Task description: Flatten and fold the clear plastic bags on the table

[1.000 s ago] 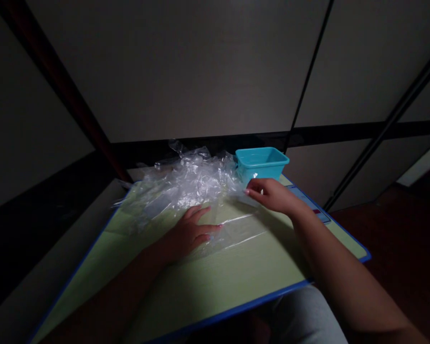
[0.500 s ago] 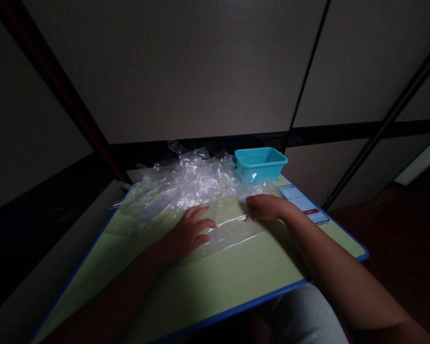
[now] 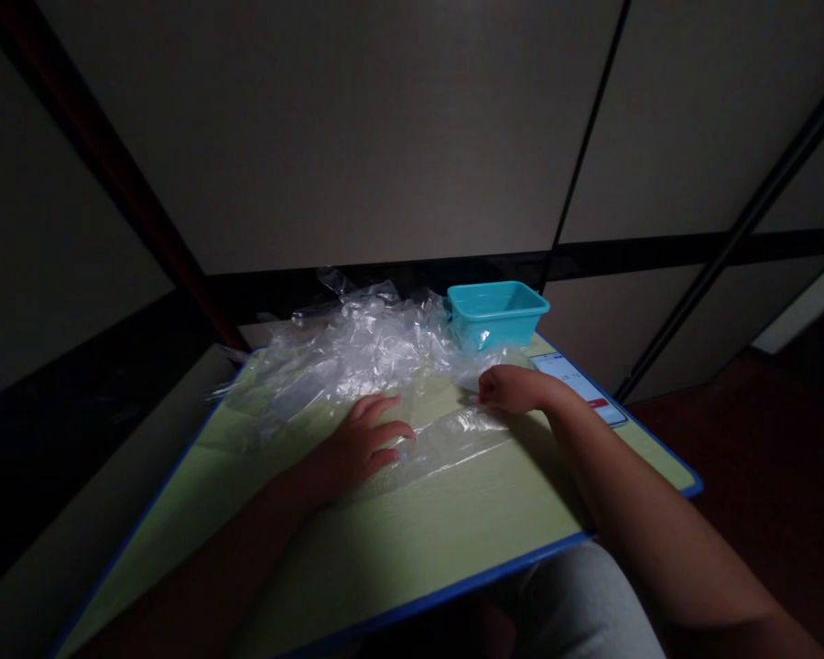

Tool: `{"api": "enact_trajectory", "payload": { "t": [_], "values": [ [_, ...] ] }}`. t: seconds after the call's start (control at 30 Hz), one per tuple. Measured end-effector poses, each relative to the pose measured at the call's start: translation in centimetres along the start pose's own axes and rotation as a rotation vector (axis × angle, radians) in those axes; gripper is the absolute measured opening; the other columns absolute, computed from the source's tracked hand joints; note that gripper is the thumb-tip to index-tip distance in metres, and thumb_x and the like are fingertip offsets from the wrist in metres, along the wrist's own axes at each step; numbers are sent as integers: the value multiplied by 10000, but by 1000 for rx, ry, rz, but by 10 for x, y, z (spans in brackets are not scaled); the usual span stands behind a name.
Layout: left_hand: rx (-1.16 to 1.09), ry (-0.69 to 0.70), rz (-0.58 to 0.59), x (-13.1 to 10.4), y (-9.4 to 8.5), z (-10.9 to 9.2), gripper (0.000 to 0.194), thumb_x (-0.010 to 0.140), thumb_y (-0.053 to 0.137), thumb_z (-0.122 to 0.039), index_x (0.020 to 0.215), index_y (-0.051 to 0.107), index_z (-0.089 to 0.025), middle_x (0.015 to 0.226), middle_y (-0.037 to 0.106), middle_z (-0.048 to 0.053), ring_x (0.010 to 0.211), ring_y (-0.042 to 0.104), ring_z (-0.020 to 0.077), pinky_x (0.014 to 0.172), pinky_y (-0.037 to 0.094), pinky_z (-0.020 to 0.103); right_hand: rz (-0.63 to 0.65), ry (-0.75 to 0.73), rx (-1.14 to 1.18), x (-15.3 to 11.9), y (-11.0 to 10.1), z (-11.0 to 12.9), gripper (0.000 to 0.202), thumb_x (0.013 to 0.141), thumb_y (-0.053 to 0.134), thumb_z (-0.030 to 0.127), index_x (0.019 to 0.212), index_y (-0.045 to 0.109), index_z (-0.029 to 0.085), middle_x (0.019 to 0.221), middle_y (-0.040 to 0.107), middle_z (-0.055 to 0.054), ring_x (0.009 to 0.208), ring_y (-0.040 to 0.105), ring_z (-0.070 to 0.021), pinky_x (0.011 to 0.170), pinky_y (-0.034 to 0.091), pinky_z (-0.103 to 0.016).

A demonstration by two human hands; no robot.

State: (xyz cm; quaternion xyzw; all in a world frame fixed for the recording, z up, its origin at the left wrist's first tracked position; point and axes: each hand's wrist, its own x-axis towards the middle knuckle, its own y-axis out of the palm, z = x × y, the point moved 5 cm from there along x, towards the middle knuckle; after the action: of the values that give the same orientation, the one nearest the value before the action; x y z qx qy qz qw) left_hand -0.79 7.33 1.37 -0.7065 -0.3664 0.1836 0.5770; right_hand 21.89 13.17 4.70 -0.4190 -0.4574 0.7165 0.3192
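A clear plastic bag [image 3: 446, 446] lies flattened on the green table, between my two hands. My left hand [image 3: 367, 439] rests on its left end with the fingers spread. At the bag's right end my right hand [image 3: 512, 389] is closed, its fingertips pinching the upper edge, which is lifted and wrinkled there. Beyond both hands spreads a loose heap of crumpled clear plastic bags [image 3: 377, 343]. The tips of the right fingers are partly hidden by the hand itself.
A turquoise plastic basket [image 3: 498, 325] stands at the back right, against the heap. A phone [image 3: 580, 389] with a lit screen lies by the right edge of the blue-rimmed table [image 3: 418, 549]. Cabinet panels [image 3: 384, 137] rise right behind the table.
My right hand has moved slightly up, and the bag's edge under it has become raised and crinkled. The left hand stays on the bag's left end.
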Motion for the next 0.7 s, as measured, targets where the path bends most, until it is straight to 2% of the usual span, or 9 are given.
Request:
{"api": "enact_trajectory", "payload": {
  "t": [0.1, 0.17, 0.23, 0.37, 0.53, 0.7],
  "values": [
    [0, -4, -3, 1, 0, -1, 261, 853, 528, -257, 1100, 602, -293, 1403, 299, 39, 1283, 209, 297, 1044, 245, 501, 117, -10, 204, 1, 9, 1, 308, 821, 524, 397, 773, 627, 111, 690, 671, -74, 591, 603, -148, 529, 402, -221],
    [0, -2, -8, 1, 0, -1, 260, 852, 527, -259, 1099, 605, -284, 1397, 312, 45, 1278, 217, 300, 1041, 249, 500, 202, -13, 328, 0, 16, 2, 224, 775, 585, 337, 749, 600, 114, 661, 665, -60, 566, 612, -146, 523, 428, -218],
    [-4, 11, -17, 1, -1, -2, 264, 854, 521, -254, 1103, 604, -284, 1395, 318, 44, 1272, 228, 299, 1039, 252, 497, 229, -14, 357, 1, 19, 2, 141, 750, 599, 258, 718, 581, 121, 635, 659, -46, 549, 615, -144, 519, 440, -220],
    [-18, 19, -16, 1, 0, -4, 279, 862, 494, -223, 1107, 604, -299, 1398, 311, 32, 1267, 241, 285, 1041, 258, 487, 160, -7, 342, 3, 15, 0, 103, 771, 542, 186, 695, 576, 127, 646, 668, -53, 554, 620, -142, 530, 441, -219],
    [-18, 12, -25, 2, 1, -4, 267, 855, 487, -215, 1069, 624, -297, 1379, 322, 25, 1253, 249, 288, 1039, 256, 491, 30, 9, 320, 7, 9, -3, 146, 820, 494, 201, 743, 594, 127, 745, 690, -91, 613, 631, -152, 531, 421, -208],
    [-7, 28, -43, 2, 3, -2, 260, 859, 489, -211, 1065, 619, -302, 1371, 314, 21, 1247, 250, 283, 1033, 265, 487, -34, 50, 310, 9, 6, -2, 200, 831, 510, 263, 719, 602, 125, 709, 685, -97, 600, 631, -171, 523, 421, -223]
  ]
}}
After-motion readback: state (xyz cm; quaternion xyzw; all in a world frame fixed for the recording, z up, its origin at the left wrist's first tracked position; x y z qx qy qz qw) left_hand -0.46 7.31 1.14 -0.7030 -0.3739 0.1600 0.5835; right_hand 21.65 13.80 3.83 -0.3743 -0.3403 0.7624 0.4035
